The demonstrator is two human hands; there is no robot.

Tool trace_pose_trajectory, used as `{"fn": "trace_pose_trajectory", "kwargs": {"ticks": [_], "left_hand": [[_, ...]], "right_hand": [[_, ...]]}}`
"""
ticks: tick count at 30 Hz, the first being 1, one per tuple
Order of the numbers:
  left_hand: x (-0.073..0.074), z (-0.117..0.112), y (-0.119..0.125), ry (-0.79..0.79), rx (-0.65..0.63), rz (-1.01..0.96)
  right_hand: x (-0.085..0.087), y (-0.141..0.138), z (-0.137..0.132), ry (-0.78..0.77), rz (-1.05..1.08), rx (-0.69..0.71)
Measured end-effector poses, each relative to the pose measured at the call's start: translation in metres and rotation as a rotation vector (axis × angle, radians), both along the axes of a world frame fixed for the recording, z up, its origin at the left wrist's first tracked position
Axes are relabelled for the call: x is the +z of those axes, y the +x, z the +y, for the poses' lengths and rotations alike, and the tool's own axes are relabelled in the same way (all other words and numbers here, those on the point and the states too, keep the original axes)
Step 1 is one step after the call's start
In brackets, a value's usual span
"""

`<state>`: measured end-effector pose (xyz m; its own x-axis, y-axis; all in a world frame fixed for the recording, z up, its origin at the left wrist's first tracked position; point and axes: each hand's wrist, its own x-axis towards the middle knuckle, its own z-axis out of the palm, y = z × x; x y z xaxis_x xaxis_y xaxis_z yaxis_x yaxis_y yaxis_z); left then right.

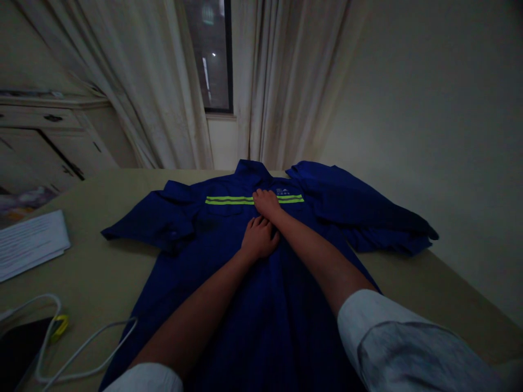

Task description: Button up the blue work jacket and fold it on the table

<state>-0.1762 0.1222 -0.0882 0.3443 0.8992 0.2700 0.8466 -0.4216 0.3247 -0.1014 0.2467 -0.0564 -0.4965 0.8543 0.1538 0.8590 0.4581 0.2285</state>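
Centrally, the left hand (259, 238) and, just beyond it, the right hand (266, 202) touch the front of the blue jacket (253, 321), fingers loosely bent, pinching or not I cannot tell, its collar (252, 171) near the far edge of the tabletop (90, 272).

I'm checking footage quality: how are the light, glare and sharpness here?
Head view: dim overall, the blue jacket almost black low down; head view: small bright glints in the window, no strong glare on the jacket; head view: the yellow-green band stands out, while the small chest print is too soft to read.
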Motion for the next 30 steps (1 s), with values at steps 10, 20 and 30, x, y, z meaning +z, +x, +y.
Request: {"fn": "trace_pose_trajectory", "kwargs": {"ticks": [10, 20, 30], "left_hand": [[-0.002, 0.001, 0.001, 0.009, 0.017, -0.027], [0.008, 0.008, -0.003, -0.052, 0.308, -0.266], [-0.001, 0.019, -0.008, 0.021, 0.386, -0.656]], "right_hand": [[0.012, 0.02, 0.01, -0.118, -0.172, 0.174], [0.017, 0.026, 0.01, -0.185, -0.178, 0.133], [0.024, 0.035, -0.013, -0.186, -0.155, 0.193]]}}
